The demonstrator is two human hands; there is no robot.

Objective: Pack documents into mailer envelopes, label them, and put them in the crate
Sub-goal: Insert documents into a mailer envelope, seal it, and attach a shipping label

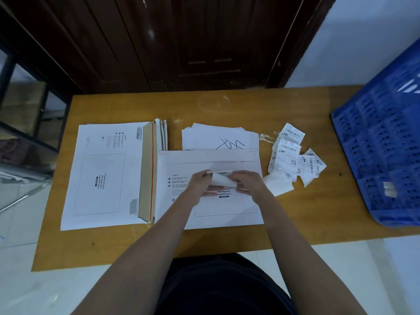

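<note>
A white mailer envelope (209,214) lies flat in front of me on the wooden table (295,212), printed side up. Over its waybill box both hands hold a small white label (223,180) that curls between them. My left hand (201,185) pinches its left edge and my right hand (248,181) pinches its right part. A stack of documents (218,137) with a black scribble sits just behind the envelope. Loose barcode labels (293,155) lie in a heap to the right. A blue perforated crate (381,142) stands tilted at the table's right end.
A pile of empty mailers (102,176) with a brown flap and red strip lies at the left of the table. A dark wooden door (181,42) stands behind the table. A metal shelf frame (22,123) is at far left.
</note>
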